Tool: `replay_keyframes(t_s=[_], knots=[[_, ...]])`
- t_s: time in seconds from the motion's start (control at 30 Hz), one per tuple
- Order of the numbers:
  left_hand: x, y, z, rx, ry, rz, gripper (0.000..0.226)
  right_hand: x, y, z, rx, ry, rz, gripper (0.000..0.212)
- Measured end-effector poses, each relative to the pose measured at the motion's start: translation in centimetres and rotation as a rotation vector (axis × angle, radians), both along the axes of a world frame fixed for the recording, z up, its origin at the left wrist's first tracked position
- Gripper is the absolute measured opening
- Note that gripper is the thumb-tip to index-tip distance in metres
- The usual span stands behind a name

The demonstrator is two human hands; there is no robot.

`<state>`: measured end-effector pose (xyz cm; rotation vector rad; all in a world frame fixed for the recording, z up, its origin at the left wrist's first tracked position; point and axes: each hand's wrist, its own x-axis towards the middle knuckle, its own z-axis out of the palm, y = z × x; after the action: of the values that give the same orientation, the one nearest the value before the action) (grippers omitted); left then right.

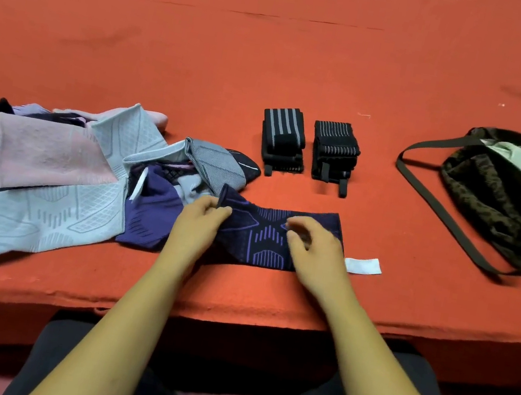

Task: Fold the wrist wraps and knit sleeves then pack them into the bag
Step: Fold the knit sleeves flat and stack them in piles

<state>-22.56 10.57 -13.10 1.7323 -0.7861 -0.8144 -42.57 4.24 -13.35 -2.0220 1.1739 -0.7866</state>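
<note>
Plainly, your left hand (202,222) pinched the left end of the sleeve (266,233) near the table (235,294) edge while your right hand (313,245) lay curled on its middle (gripping or pressing, I couldn't tell), and that end, touching the pile (46,180), could have dragged neighbours into the fold.

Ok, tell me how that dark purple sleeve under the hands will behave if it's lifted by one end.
Probably floppy: the dark purple sleeve lies flat and its corner bends up where the left hand pinches it. Likely light, being thin knit fabric. It shouldn't slide much on the red cloth-covered table.
</note>
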Motion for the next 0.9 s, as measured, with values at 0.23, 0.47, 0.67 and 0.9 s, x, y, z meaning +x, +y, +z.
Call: replay_keyframes(t_s=[0.23,0.47,0.67,0.9], knots=[[-3.8,-1.4,2.0,-0.151,0.123,-0.21,0.003,0.2,-0.8,0.1,0.61,-0.563,-0.141,0.022],[-6.5,-2.7,1.1,-0.148,-0.015,-0.433,0.021,0.2,-1.8,-0.8,0.568,-0.445,-0.176,0.042],[-4.5,-2.4,-1.4,-0.285,-0.487,-0.373,0.034,-0.4,-3.3,-0.5,0.284,-0.216,-0.324,0.01],[-5.3,-2.4,-4.3,-0.044,-0.867,-0.561,0.067,-2.9,-3.2,0.2,0.123,0.102,-0.455,0.018]])
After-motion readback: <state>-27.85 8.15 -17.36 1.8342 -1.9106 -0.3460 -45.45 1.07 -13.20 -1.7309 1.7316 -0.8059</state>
